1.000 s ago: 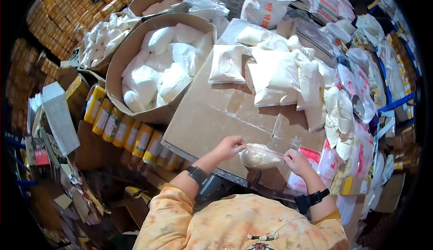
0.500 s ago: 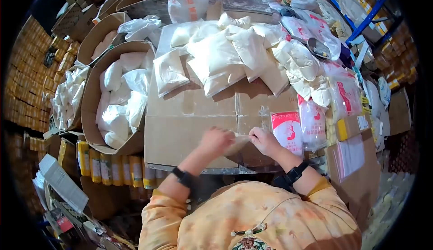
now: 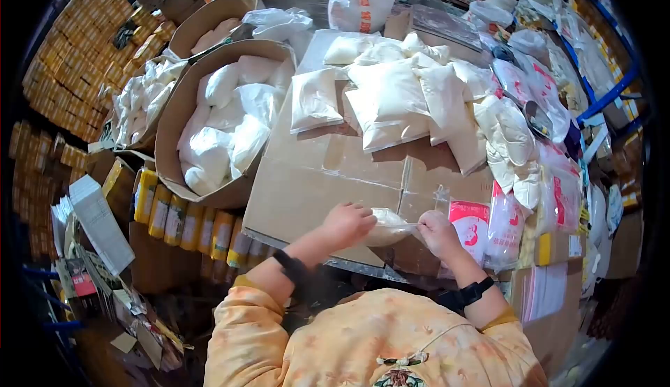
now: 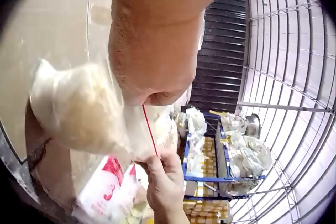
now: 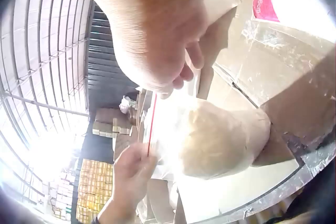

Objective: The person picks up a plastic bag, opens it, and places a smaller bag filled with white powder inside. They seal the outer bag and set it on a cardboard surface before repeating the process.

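Note:
A clear zip bag [image 3: 388, 228] with a pale cream filling lies over the near part of the cardboard, stretched between the two hands. My left hand [image 3: 349, 225] grips its top edge at the left end, fingers curled over. At the opposite end my right hand [image 3: 438, 233] pinches the same edge between thumb and bent fingers. A red zip line [image 4: 149, 129] runs straight from hand to hand in the left wrist view. The bulging filling [image 5: 220, 137] shows below that line in the right wrist view.
Filled flat bags [image 3: 394, 97] are heaped at the back of the cardboard sheet [image 3: 300, 195]. A large carton [image 3: 167, 153] of white bags stands left, above a row of yellow packs [image 3: 188, 226]. Red-printed packets [image 3: 469, 225] lie beside my right hand.
The hands drew closer together, then moved apart again with the bag between them. My left hand has turned from a fingertip pinch to knuckles up. The head view swung and partly swung back.

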### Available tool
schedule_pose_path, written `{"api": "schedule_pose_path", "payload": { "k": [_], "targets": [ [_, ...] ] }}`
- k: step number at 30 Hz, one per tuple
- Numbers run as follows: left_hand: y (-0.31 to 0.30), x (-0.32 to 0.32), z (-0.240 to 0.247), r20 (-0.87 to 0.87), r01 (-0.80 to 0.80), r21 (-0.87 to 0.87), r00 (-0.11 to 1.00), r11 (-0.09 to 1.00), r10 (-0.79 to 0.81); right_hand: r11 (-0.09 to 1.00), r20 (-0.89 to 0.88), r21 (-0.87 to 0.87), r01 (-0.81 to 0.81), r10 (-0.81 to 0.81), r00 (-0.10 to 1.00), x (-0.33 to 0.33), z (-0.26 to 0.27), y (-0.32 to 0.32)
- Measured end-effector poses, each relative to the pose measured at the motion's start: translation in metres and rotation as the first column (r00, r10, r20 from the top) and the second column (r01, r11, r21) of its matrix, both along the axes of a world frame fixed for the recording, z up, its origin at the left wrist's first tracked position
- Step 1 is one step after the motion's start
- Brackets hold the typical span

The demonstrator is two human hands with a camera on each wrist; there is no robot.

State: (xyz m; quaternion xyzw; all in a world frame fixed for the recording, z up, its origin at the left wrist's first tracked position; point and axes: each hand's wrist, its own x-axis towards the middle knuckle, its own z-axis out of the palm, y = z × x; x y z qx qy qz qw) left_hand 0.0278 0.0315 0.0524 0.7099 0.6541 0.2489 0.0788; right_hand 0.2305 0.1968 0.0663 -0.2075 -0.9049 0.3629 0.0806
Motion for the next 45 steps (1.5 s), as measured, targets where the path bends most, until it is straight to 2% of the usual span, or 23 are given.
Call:
{"api": "schedule_pose_path", "payload": {
  "k": [6, 10, 12, 13, 14, 15, 17, 19, 21, 22, 24, 25, 27, 28, 29, 31, 32, 35, 37, 40, 42, 43, 45],
  "targets": [
    [-0.062, -0.041, -0.006, -0.02, -0.191, -0.07, 0.982, 0.979, 0.19, 0.995, 0.008, -0.075, 0.064, -0.063, 0.998, -0.004, -0.022, 0.008],
    [-0.091, -0.057, -0.039, 0.112, -0.32, -0.356, 0.918, 0.878, 0.38, 0.882, 0.06, -0.44, 0.17, -0.16, 0.985, 0.012, -0.057, 0.029],
    [-0.091, -0.049, -0.062, 0.24, -0.289, -0.38, 0.887, 0.879, 0.395, 0.809, 0.057, -0.575, 0.126, -0.113, 0.992, 0.015, -0.077, 0.036],
    [-0.085, -0.042, -0.076, 0.3, -0.272, -0.384, 0.867, 0.883, 0.398, 0.606, 0.271, -0.719, 0.34, -0.207, 0.94, -0.005, -0.068, 0.029],
    [-0.075, -0.032, -0.093, 0.35, -0.23, -0.393, 0.858, 0.89, 0.376, 0.548, 0.362, -0.728, 0.411, -0.202, 0.91, -0.021, -0.065, 0.022],
    [-0.061, -0.022, -0.111, 0.398, -0.187, -0.397, 0.847, 0.899, 0.352, 0.66, 0.357, -0.67, 0.34, -0.116, 0.927, -0.03, -0.071, 0.014],
    [-0.032, -0.007, -0.142, 0.563, -0.019, -0.155, 0.82, 0.988, 0.104, 0.858, 0.349, -0.507, 0.083, 0.116, 0.93, -0.047, -0.079, -0.002],
    [-0.023, 0.01, -0.148, 0.39, -0.222, -0.277, 0.863, 0.935, 0.32, 0.91, 0.383, -0.388, -0.146, 0.303, 0.873, -0.058, -0.08, -0.017],
    [-0.021, -0.01, -0.142, 0.579, 0.028, -0.31, 0.798, 0.95, 0.165, 0.895, 0.423, -0.347, -0.28, 0.416, 0.805, -0.074, -0.079, -0.026],
    [-0.022, -0.016, -0.137, 0.669, 0.158, -0.307, 0.737, 0.939, 0.094, 0.886, 0.442, -0.356, -0.297, 0.44, 0.781, -0.082, -0.08, -0.028],
    [-0.036, -0.023, -0.138, 0.885, 0.2, -0.155, 0.463, 0.967, 0.046, 0.881, 0.49, -0.418, -0.221, 0.424, 0.762, -0.094, -0.088, -0.032],
    [-0.047, -0.027, -0.133, 0.953, 0.2, -0.076, 0.304, 0.977, 0.012, 0.826, 0.432, -0.551, -0.122, 0.407, 0.805, -0.098, -0.086, -0.037],
    [-0.083, -0.035, -0.097, 0.99, 0.066, -0.143, 0.005, 0.988, 0.143, 0.761, 0.41, -0.638, -0.114, 0.461, 0.787, -0.12, -0.068, -0.048],
    [-0.1, -0.043, -0.086, 0.965, 0.092, -0.21, -0.143, 0.973, 0.222, 0.674, 0.334, -0.73, -0.114, 0.498, 0.8, -0.136, -0.049, -0.061],
    [-0.117, -0.05, -0.079, 0.913, 0.128, -0.271, -0.281, 0.954, 0.297, 0.724, 0.401, -0.654, -0.218, 0.577, 0.712, -0.135, -0.082, -0.055],
    [-0.149, -0.052, -0.068, 0.782, 0.007, -0.295, -0.572, 0.955, 0.246, 0.375, 0.113, -0.913, -0.157, 0.605, 0.788, -0.167, -0.046, -0.077],
    [-0.164, -0.052, -0.074, 0.749, -0.012, -0.277, -0.63, 0.961, 0.207, 0.351, 0.172, -0.933, -0.082, 0.633, 0.755, -0.174, -0.047, -0.077],
    [-0.208, -0.047, -0.084, 0.649, -0.096, -0.286, -0.751, 0.953, 0.119, 0.338, 0.083, -0.932, -0.127, 0.542, 0.836, -0.196, -0.053, -0.091],
    [-0.223, -0.047, -0.054, 0.546, -0.161, -0.411, -0.832, 0.897, 0.101, 0.473, 0.113, -0.865, -0.171, 0.515, 0.85, -0.201, -0.07, -0.087],
    [-0.241, -0.059, -0.056, 0.482, -0.313, -0.462, -0.874, 0.83, -0.061, 0.534, 0.137, -0.832, -0.151, 0.461, 0.877, -0.209, -0.077, -0.081],
    [-0.247, -0.104, -0.046, 0.49, -0.516, -0.403, -0.819, 0.756, -0.298, 0.535, 0.156, -0.838, -0.107, 0.423, 0.893, -0.212, -0.076, -0.077],
    [-0.252, -0.144, -0.015, 0.696, -0.634, -0.308, -0.658, 0.709, -0.286, 0.534, 0.142, -0.838, -0.114, 0.415, 0.899, -0.212, -0.081, -0.074],
    [-0.244, -0.224, 0.087, 0.928, -0.851, -0.262, -0.352, 0.455, -0.124, 0.54, 0.116, -0.833, -0.124, 0.389, 0.914, -0.211, -0.09, -0.068]
  ]
}}
